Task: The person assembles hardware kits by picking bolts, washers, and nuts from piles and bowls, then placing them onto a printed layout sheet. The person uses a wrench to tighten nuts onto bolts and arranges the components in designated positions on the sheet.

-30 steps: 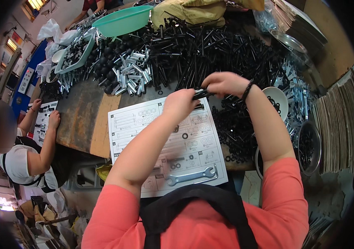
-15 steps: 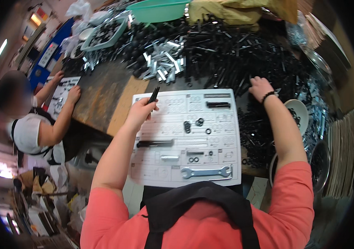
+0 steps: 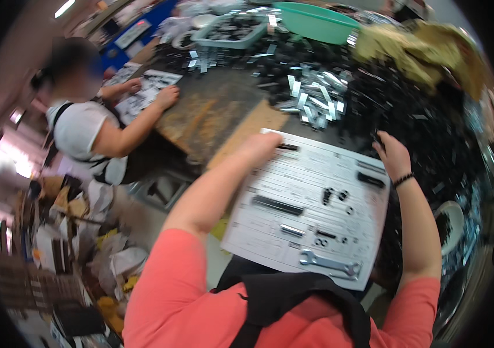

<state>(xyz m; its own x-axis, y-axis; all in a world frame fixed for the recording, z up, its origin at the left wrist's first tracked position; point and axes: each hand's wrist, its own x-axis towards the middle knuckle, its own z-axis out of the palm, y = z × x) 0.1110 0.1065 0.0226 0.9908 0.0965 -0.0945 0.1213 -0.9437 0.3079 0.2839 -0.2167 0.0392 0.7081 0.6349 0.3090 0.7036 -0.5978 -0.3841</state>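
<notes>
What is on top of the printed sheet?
A wrench, a silver tube, dark rods and small rings. The left hand covers part of the sheet, hiding anything beneath.

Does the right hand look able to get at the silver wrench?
Probably yes: the silver wrench lies uncovered near the close edge of the printed sheet, and only small black parts lie between. The right hand is by the sheet's far right corner; whether it holds anything is too blurred to tell.
</notes>
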